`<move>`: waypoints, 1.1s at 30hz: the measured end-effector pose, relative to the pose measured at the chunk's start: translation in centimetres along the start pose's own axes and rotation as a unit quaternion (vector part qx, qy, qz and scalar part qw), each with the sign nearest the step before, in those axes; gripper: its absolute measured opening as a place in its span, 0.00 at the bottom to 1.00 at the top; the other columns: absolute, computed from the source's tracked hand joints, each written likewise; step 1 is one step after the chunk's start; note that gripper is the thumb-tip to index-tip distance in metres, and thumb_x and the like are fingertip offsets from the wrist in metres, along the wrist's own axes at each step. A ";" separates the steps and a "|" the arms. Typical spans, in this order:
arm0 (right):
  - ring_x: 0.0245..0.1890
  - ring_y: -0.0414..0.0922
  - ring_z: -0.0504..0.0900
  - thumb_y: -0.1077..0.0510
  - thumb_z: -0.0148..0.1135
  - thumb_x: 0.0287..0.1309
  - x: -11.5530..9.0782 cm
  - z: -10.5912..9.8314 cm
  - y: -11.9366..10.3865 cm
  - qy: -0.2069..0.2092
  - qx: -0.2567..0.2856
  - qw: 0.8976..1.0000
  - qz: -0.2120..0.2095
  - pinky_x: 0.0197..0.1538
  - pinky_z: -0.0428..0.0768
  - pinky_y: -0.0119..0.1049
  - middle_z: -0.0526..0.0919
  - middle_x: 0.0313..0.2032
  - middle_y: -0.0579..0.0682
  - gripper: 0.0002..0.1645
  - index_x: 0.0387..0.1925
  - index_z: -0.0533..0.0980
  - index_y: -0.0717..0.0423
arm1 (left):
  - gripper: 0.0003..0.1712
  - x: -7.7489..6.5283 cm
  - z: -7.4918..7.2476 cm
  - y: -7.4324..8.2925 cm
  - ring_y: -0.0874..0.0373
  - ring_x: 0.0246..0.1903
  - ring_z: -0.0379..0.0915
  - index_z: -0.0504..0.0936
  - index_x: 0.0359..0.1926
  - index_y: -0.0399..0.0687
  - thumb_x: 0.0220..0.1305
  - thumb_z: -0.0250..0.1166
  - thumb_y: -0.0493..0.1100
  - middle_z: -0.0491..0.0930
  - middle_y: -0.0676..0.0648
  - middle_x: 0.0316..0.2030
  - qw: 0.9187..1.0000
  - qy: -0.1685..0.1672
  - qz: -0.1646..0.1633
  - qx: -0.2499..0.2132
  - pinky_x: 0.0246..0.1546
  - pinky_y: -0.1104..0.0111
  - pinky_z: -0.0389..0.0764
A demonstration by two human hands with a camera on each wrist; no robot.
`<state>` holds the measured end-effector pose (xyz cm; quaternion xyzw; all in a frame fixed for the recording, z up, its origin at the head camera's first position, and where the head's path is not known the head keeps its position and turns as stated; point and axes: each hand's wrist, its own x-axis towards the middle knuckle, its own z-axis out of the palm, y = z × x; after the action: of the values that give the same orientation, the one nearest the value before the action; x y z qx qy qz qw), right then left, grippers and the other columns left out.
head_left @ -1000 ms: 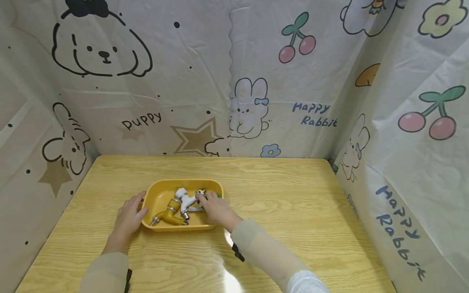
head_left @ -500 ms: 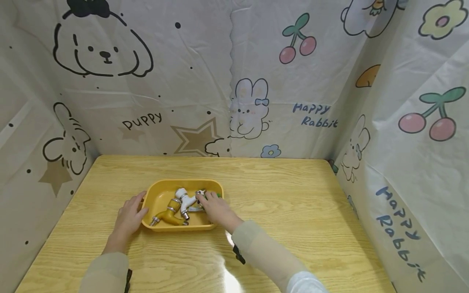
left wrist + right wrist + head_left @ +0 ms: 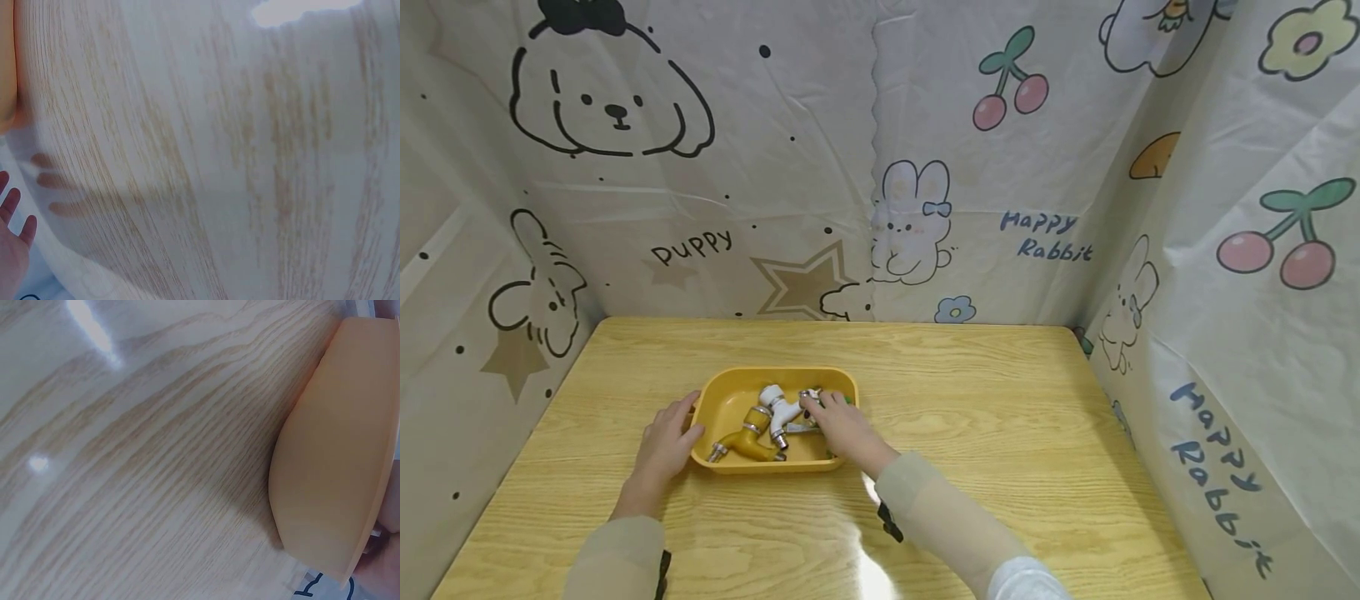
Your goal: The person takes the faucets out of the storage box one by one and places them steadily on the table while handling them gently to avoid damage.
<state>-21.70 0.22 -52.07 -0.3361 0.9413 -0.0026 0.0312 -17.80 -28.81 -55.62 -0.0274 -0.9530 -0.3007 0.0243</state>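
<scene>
A yellow plastic tray (image 3: 718, 400) stands on the table with several taps in it. My left hand (image 3: 666, 437) is at its left end, thumb at the rim; the left wrist view shows outstretched, spread fingers (image 3: 10, 206). My right hand (image 3: 842, 423) reaches over the tray's right end and holds a silver tap (image 3: 808, 396) with a green part, mostly hidden under the fingers. A bit of metal shows between the fingers in the right wrist view. Beside it lie a white tap (image 3: 781, 410) and a yellow tap (image 3: 748, 442) with metal ends.
The wood-grain table (image 3: 970, 400) extends around the tray, wider to the right. A printed cloth (image 3: 820, 167) with cartoon animals and cherries encloses its back and both sides. Light glares off the tabletop near the right forearm.
</scene>
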 end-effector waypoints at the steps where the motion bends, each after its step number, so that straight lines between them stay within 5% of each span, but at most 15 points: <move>1: 0.52 0.46 0.69 0.66 0.58 0.56 0.0 0.0 0.0 0.003 0.000 1.000 -0.002 0.37 0.76 0.33 0.68 0.54 0.51 0.35 0.62 0.58 0.43 | 0.31 0.0 0.0 0.0 0.34 0.56 0.54 0.53 0.67 0.38 0.65 0.47 0.44 0.64 0.32 0.56 1.000 0.000 0.000 0.000 0.51 0.40 0.53; 17: 0.43 0.43 0.70 0.67 0.58 0.54 0.0 -1.4 0.8 0.077 -0.018 0.996 -0.029 0.26 0.68 0.25 0.72 0.44 0.48 0.33 0.60 0.63 0.42 | 0.31 0.1 0.1 -0.2 0.33 0.56 0.54 0.53 0.67 0.38 0.65 0.47 0.44 0.64 0.32 0.56 1.000 0.000 0.000 0.002 0.51 0.39 0.53; 33: 0.45 0.44 0.70 0.58 0.65 0.52 -0.2 -4.8 2.3 0.110 0.027 0.994 -0.007 0.39 0.74 0.32 0.72 0.44 0.49 0.33 0.60 0.65 0.42 | 0.31 0.1 0.0 0.0 0.33 0.56 0.54 0.54 0.66 0.38 0.65 0.47 0.44 0.64 0.32 0.55 1.000 0.002 0.001 0.002 0.50 0.39 0.54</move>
<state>-23.25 2.07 -47.37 -0.3390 0.9364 -0.0648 -0.0631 -17.87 -28.80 -55.65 -0.0274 -0.9535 -0.2991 0.0268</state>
